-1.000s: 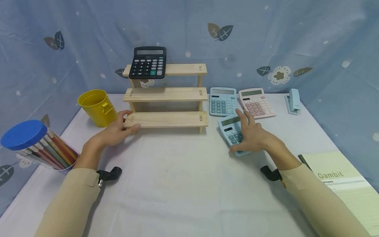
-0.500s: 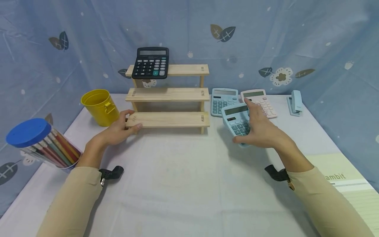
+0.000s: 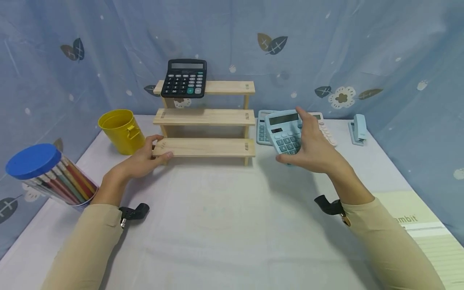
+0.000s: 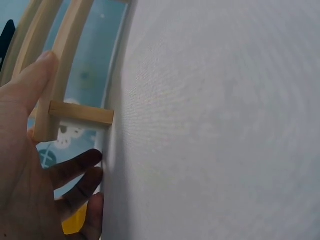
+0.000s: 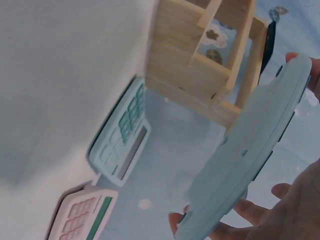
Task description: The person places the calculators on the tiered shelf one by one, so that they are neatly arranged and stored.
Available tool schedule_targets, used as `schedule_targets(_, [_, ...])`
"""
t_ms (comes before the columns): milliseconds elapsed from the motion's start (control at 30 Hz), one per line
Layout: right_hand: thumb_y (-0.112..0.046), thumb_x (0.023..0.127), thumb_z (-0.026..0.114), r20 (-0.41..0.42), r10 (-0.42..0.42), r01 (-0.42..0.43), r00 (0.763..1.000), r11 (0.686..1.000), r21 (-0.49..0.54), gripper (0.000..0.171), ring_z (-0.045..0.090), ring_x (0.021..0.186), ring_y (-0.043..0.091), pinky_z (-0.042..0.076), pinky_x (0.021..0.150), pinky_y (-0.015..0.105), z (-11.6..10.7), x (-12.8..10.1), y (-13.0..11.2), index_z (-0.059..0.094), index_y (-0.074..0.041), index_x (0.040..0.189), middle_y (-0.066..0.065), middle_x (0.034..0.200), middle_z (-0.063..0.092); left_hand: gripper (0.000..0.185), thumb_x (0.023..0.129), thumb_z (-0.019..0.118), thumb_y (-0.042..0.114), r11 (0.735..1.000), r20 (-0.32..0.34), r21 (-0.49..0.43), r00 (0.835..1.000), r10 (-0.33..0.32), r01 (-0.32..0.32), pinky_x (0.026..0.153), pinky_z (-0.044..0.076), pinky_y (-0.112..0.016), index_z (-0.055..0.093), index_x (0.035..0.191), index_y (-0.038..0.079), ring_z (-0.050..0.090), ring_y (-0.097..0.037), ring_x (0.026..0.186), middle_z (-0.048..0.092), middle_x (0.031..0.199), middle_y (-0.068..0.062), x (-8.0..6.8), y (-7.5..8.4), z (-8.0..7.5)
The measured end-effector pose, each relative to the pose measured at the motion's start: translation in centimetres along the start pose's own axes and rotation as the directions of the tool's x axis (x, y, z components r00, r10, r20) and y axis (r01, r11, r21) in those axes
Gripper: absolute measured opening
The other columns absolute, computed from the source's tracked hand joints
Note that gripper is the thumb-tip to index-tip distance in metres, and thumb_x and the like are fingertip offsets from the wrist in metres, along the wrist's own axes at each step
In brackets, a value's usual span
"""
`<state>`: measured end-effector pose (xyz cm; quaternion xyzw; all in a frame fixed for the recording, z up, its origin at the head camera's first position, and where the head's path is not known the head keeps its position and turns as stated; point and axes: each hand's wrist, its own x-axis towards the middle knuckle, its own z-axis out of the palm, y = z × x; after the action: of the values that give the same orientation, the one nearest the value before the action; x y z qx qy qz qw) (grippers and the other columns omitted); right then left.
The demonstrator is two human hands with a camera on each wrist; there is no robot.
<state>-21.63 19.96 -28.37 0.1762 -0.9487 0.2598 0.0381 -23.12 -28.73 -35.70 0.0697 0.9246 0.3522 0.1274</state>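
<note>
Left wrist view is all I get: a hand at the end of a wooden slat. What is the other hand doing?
Observer: The right hand holds a light blue calculator lifted off the table.
Operator: Anything on the rack already?
Observer: A black calculator leans on the top step of the wooden stepped rack.
Operator: More calculators around?
Observer: A second blue calculator and a pink calculator lie on the table right of the rack.

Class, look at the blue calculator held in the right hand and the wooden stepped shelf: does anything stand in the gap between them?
Nothing visible does. The right hand holds the blue calculator in the air just right of the wooden shelf, and the gap between is open. The black calculator takes only the top step's left end.
</note>
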Motion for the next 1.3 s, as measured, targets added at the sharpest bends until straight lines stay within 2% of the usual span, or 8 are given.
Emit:
schedule_targets(133, [-0.040,0.077,0.087,-0.067,0.005,-0.003,0.998,1.000,0.020,0.132,0.038,0.131,0.046,0.038,0.105,0.068,0.1,0.4,-0.7,-0.011,-0.022,0.164,0.025,0.157,0.015,0.096,0.099,0.054,0.065,1.000,0.006,0.003,1.000,0.001,-0.001,0.117,0.028,-0.065,-0.002,0.161,0.017,0.034,-0.047,0.145,0.027,0.159,-0.035,0.0,-0.1,-0.1])
schedule_targets(267, [-0.036,0.077,0.087,-0.121,-0.028,0.034,0.992,0.998,0.046,0.129,0.039,0.126,0.044,0.039,0.103,0.066,0.0,1.0,-1.3,-0.009,-0.024,0.164,0.026,0.153,0.020,0.096,0.099,0.053,0.066,1.000,0.004,0.003,1.000,0.000,0.000,0.118,0.027,-0.065,-0.002,0.161,0.018,0.034,-0.047,0.145,0.027,0.159,-0.035,-0.1,0.0,-0.1])
schedule_targets(467, [-0.035,0.077,0.087,-0.140,-0.069,0.083,0.988,0.992,0.092,0.127,0.039,0.125,0.040,0.037,0.106,0.062,0.2,2.4,-2.3,-0.006,-0.022,0.163,0.024,0.158,0.014,0.096,0.099,0.053,0.066,1.000,-0.005,0.013,1.000,-0.010,0.010,0.117,0.027,-0.066,-0.002,0.161,0.019,0.034,-0.048,0.145,0.027,0.159,-0.035,-0.3,0.0,-0.3])
schedule_targets(700, [-0.037,0.075,0.088,-0.159,-0.074,0.085,0.985,0.994,0.069,0.128,0.039,0.126,0.040,0.038,0.107,0.060,0.3,3.9,-3.2,-0.004,-0.023,0.163,0.024,0.159,0.012,0.093,0.099,0.054,0.064,1.000,-0.004,0.009,1.000,0.014,-0.014,0.117,0.026,-0.066,0.000,0.161,0.018,0.033,-0.048,0.146,0.029,0.159,-0.034,-0.1,0.1,0.1])
schedule_targets(900, [-0.039,0.074,0.088,-0.182,-0.095,0.110,0.979,0.991,0.074,0.127,0.041,0.124,0.039,0.039,0.106,0.056,0.9,6.3,-4.3,0.000,-0.021,0.163,0.023,0.159,0.015,0.092,0.100,0.053,0.063,1.000,-0.014,0.023,1.000,0.005,-0.005,0.117,0.026,-0.067,0.000,0.161,0.019,0.034,-0.050,0.144,0.030,0.157,-0.036,-0.5,0.2,-0.2])
schedule_targets(1000, [-0.043,0.074,0.087,-0.172,-0.069,0.084,0.983,0.993,0.083,0.126,0.041,0.129,0.040,0.039,0.110,0.057,0.9,7.3,-5.0,0.000,-0.022,0.163,0.021,0.162,0.013,0.092,0.100,0.053,0.064,1.000,-0.018,0.024,1.000,0.004,-0.003,0.117,0.026,-0.067,0.001,0.161,0.020,0.035,-0.049,0.144,0.031,0.157,-0.035,-0.5,0.1,-0.2])
schedule_targets(1167, [-0.048,0.076,0.083,-0.152,-0.020,0.033,0.988,0.996,0.087,0.124,0.033,0.144,0.040,0.033,0.117,0.060,0.6,8.5,-6.5,-0.001,-0.025,0.164,0.016,0.167,0.007,0.091,0.099,0.053,0.064,1.000,-0.024,0.026,1.000,0.011,-0.010,0.116,0.028,-0.066,0.002,0.160,0.021,0.037,-0.048,0.142,0.034,0.156,-0.034,-0.4,0.0,-0.1])
schedule_targets(1300, [-0.050,0.075,0.082,-0.174,-0.004,0.017,0.985,0.997,0.073,0.122,0.035,0.144,0.038,0.035,0.116,0.059,0.8,9.6,-7.6,0.002,-0.026,0.164,0.015,0.166,0.010,0.091,0.099,0.053,0.065,1.000,-0.020,0.023,1.000,0.008,-0.007,0.117,0.027,-0.067,0.002,0.160,0.021,0.036,-0.048,0.144,0.033,0.157,-0.033,-0.3,-0.1,0.0])
